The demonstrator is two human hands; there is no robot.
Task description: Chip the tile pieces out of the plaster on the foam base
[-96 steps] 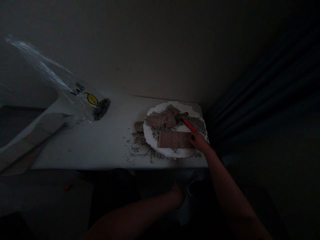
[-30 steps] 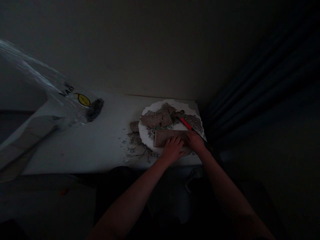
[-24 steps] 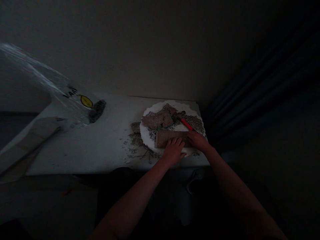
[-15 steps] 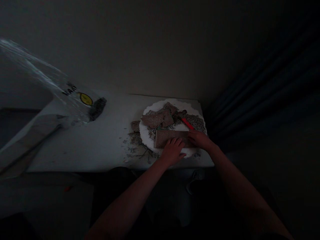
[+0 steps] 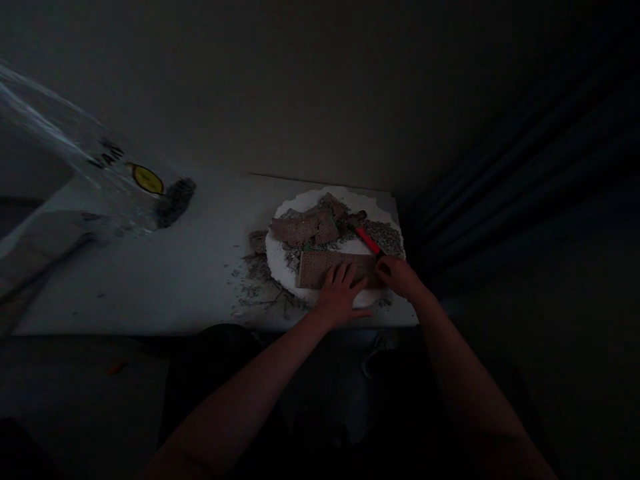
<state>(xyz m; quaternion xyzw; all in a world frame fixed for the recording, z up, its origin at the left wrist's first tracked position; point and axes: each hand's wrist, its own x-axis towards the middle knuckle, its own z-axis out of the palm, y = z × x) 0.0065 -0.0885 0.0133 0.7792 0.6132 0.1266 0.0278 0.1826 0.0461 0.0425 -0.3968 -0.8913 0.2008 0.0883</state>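
Observation:
A brown panel dotted with small holes (image 5: 315,268) lies near the front of a white round mat with a scalloped rim (image 5: 280,263). My left hand (image 5: 340,293) rests flat on the panel, fingers spread. At the panel's right end, my right hand (image 5: 397,275) has its fingers curled in a pinch; what is between them is too dark to make out. Just beyond that hand is a hammer with a red handle (image 5: 367,239), its dark head pointing away. Broken brown pieces (image 5: 305,228) are piled behind the panel, with grey crumbled bits (image 5: 383,235) at the right.
The mat sits on a pale table (image 5: 200,280) against a wall. Debris (image 5: 257,293) is scattered left of the mat. A clear plastic bag with a yellow logo (image 5: 147,179) and dark grey contents stands farther left. Dark curtain folds (image 5: 480,167) hang at the right.
The view has shifted a little, so everything sits slightly left and higher. My left fingers are spread wider on the panel. My right fingers have curled closer together at its right end.

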